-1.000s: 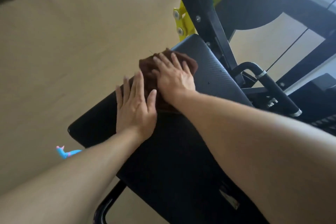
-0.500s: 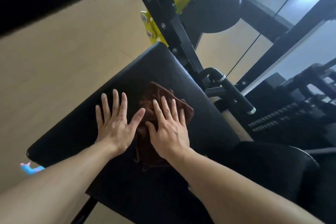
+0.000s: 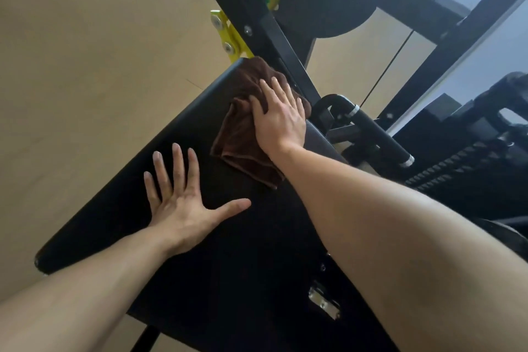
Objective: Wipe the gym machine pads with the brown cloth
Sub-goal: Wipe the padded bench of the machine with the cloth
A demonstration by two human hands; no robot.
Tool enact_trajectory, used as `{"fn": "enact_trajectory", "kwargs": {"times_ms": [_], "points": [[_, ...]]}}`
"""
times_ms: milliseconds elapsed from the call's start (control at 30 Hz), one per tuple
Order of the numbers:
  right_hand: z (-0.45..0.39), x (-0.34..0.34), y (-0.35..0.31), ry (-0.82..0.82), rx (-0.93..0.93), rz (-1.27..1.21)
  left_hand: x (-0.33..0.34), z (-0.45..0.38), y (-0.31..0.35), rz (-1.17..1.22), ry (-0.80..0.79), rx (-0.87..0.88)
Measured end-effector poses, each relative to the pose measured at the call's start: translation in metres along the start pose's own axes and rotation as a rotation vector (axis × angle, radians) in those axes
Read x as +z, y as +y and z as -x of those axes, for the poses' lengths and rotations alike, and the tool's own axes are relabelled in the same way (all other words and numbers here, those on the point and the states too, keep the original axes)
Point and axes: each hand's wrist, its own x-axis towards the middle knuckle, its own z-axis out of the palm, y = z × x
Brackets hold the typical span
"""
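Observation:
A wide black pad (image 3: 177, 134) of the gym machine slopes from the lower left up to the middle of the view. The brown cloth (image 3: 240, 134) lies crumpled at the pad's upper right corner. My right hand (image 3: 281, 118) presses flat on the cloth, fingers spread toward the corner. My left hand (image 3: 178, 200) rests palm down on the bare pad, lower and to the left of the cloth, fingers apart and holding nothing.
Black frame bars (image 3: 257, 23) with a yellow bracket (image 3: 228, 37) rise behind the pad. A black handle with silver rings (image 3: 371, 128) sticks out on the right beside a weight stack (image 3: 457, 157). Tan floor (image 3: 85, 66) lies to the left. A metal clip (image 3: 324, 301) sits low on the pad.
My right hand has pushed the cloth up the pad to its upper right corner. My left hand stays flat on the pad, now apart from the cloth.

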Motion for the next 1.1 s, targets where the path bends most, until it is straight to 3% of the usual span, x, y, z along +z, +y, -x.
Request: {"fn": "enact_trajectory", "kwargs": {"times_ms": [467, 633, 833, 967, 1100], "points": [[0.217, 0.008, 0.033, -0.062, 0.048, 0.093, 0.001, 0.006, 0.004, -0.047, 0.029, 0.009], [0.188, 0.011, 0.031, -0.093, 0.176, 0.062, 0.005, 0.003, 0.002, -0.089, 0.035, 0.014], [0.035, -0.005, 0.023, -0.059, 0.574, -0.035, 0.004, 0.002, 0.003, -0.116, -0.003, -0.003], [0.006, -0.003, 0.022, -0.01, 0.437, 0.03, 0.004, -0.001, 0.005, -0.154, -0.033, -0.019], [0.018, 0.0, -0.001, -0.039, 0.012, 0.127, 0.002, 0.002, 0.009, -0.17, -0.036, -0.02]]}}
